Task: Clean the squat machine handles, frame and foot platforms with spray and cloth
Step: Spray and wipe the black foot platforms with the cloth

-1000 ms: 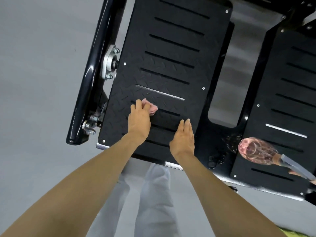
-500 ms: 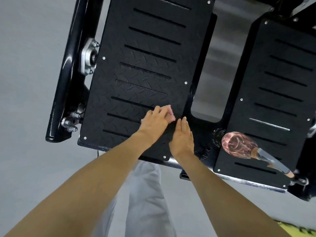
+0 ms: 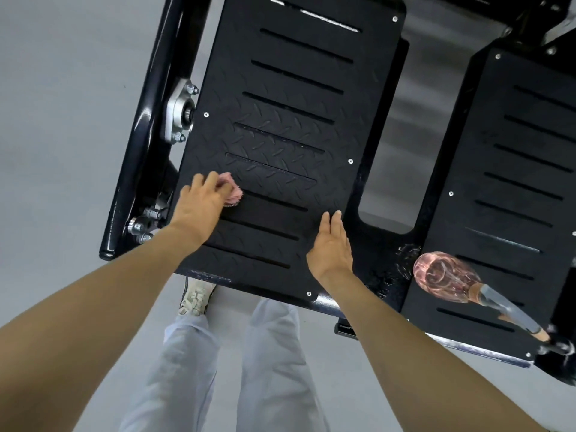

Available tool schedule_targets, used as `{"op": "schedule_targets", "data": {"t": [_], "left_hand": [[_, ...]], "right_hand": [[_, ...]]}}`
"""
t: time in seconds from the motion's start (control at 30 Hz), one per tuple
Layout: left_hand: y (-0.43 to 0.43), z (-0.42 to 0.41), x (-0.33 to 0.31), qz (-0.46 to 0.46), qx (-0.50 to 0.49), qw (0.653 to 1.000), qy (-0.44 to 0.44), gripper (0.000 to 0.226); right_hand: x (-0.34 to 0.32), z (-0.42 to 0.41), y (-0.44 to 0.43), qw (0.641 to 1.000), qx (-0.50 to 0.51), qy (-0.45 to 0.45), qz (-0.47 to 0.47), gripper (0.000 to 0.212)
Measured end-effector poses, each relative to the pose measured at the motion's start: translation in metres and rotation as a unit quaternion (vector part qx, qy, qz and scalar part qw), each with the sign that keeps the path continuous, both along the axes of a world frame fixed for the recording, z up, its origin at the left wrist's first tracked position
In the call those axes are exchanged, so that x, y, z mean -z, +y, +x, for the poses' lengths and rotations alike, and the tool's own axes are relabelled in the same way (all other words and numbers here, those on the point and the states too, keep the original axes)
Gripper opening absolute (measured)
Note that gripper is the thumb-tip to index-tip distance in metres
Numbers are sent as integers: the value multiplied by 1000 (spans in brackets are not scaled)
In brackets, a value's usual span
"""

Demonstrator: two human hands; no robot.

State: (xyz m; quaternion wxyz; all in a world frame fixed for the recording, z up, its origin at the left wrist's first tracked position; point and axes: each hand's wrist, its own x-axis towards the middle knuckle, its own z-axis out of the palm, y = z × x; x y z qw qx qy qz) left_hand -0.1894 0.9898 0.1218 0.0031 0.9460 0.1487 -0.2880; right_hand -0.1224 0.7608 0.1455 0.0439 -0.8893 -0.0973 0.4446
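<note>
On the left foot platform (image 3: 296, 88), the left hand (image 3: 199, 207) presses a pink cloth (image 3: 233, 191), grip curled over it. The right hand (image 3: 332, 249) rests flat, grip uncurled. The spray bottle (image 3: 445, 277) lies on the right foot platform (image 3: 514, 169).

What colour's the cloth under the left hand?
Pink; the cloth shows best in the head view, held by the left hand on the black foot platform.
</note>
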Motion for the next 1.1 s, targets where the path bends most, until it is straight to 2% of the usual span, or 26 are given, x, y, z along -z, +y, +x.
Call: {"op": "schedule_targets", "data": {"t": [0.07,0.13,0.23,0.3,0.33,0.4,0.5,0.6,0.93,1.03,1.1], "left_hand": [[15,-3,-3,-4,-18,1000,13,65],[24,0,-2,-61,-50,997,-6,61],[28,14,1,-157,-179,960,-146,51],[30,27,3,-178,-225,933,-217,43],[29,34,2,-164,-218,939,-211,45],[23,46,3,-123,-179,967,-135,57],[5,57,3,-72,-213,973,-55,64],[-19,69,3,-71,-228,970,-47,67],[-118,98,6,-197,-93,976,-20,67],[-128,104,4,-153,-72,985,-18,65],[-123,100,4,-115,-11,993,-21,71]], "right_hand": [[1,2,3,1000,5,-1,-3,82],[2,3,6,1000,8,-2,-6,81],[2,5,11,1000,8,-6,-7,80],[3,8,14,1000,8,-10,-6,80],[4,10,15,1000,7,-14,-5,80],[6,14,17,1000,3,-23,-3,80],[8,19,18,1000,2,-25,-2,82],[9,23,17,1000,0,-25,-2,82],[9,32,5,1000,9,-27,-12,85],[9,34,2,999,11,-36,-17,85],[8,34,0,999,10,-40,-21,86]]}}
